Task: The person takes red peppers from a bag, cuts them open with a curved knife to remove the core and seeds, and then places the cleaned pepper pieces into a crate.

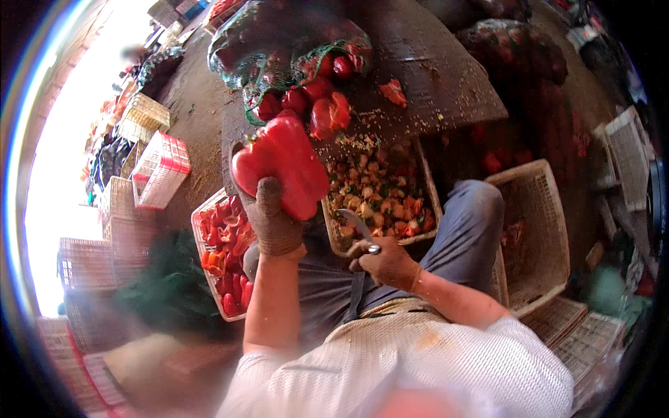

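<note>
My gloved left hand (276,221) grips a large red bell pepper (287,166) and holds it up in front of me, with its green stem toward the upper left. In my gloved right hand (387,265) is a small knife (357,221) with a curved blade that points up and left, apart from the pepper. Below the blade and beyond it stands a crate (433,182) full of pepper cores and scraps. To the left of my knee, another crate (197,233) holds cut red pepper pieces (226,233).
A green mesh sack (251,42) spills whole red peppers (317,89) onto the table (446,83). A pale crate (540,272) stands at my right, with dark sacks (516,52) behind. Stacked crates (87,261) and a red-and-white crate (162,169) line the left side.
</note>
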### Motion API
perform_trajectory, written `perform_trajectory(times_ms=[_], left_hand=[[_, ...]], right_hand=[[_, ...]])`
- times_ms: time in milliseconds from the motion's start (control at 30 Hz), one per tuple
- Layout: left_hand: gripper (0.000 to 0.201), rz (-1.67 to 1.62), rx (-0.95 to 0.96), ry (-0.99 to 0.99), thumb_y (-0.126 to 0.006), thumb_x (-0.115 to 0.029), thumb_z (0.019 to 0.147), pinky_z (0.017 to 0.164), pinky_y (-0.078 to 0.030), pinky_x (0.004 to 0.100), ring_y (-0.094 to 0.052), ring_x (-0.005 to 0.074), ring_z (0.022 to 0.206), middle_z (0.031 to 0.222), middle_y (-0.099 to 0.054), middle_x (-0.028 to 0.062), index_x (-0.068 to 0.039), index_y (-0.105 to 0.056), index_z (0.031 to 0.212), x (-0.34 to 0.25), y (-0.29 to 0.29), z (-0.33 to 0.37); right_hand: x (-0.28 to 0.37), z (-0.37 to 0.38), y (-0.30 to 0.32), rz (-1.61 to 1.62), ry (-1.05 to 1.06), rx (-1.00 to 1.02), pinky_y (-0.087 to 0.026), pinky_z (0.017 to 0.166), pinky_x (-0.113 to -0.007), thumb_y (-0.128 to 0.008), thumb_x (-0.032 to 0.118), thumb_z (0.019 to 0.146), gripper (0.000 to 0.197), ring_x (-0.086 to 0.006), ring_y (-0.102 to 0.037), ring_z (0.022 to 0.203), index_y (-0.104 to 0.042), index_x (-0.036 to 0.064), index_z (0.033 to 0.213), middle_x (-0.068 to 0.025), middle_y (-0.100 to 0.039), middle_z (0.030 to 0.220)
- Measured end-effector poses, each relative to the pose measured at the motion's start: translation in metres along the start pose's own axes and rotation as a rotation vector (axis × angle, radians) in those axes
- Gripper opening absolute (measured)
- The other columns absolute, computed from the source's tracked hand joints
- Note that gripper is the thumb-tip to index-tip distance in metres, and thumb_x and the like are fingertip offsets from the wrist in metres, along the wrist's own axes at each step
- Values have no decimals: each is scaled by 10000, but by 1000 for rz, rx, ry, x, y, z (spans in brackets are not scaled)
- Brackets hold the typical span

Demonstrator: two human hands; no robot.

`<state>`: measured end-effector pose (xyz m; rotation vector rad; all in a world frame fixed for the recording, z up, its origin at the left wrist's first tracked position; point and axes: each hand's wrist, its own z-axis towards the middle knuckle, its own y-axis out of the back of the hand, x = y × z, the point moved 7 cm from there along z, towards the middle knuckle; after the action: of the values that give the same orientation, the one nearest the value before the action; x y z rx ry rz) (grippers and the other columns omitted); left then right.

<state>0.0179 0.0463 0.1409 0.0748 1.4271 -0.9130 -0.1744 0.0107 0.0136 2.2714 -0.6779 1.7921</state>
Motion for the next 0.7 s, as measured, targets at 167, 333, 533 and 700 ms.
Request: perform_trajectory(times_ms=[167,333,533,700], left_hand=[[878,-163,168,266,-859,-514,795,1025,-532,434,-620,288,1208,1336,-596,126,-66,-442,1424,66,16,-20],[1015,-274,179,553,-870,-555,740,1073,-508,448,-606,306,1256,1377,-581,153,-60,-395,1488,114,-6,-78],[854,4,364,722,-858,-376,832,1041,-517,378,-619,220,1213,1369,-609,107,-31,-444,1495,99,-17,-96],[800,477,411,686,-905,-130,770,1003,-538,331,-642,161,1141,1268,-670,74,-5,-510,1454,84,-14,-87]], right_hand=[[15,-6,44,6,179,-100,-466,494,-244,-689,149,941,325,-83,-613,593,-675,-62,1188,-128,-753,1008],[35,-2,64,89,142,-119,-513,928,-286,-801,258,904,773,-132,-633,1059,-397,63,1533,-66,-668,1300],[50,-15,70,136,113,-101,-454,1079,-319,-814,81,811,900,-152,-549,1268,-366,69,1591,-67,-599,1405],[32,-11,75,-73,282,-179,-462,1097,-356,-887,164,737,905,-191,-568,1272,-448,39,1518,-110,-603,1402]])
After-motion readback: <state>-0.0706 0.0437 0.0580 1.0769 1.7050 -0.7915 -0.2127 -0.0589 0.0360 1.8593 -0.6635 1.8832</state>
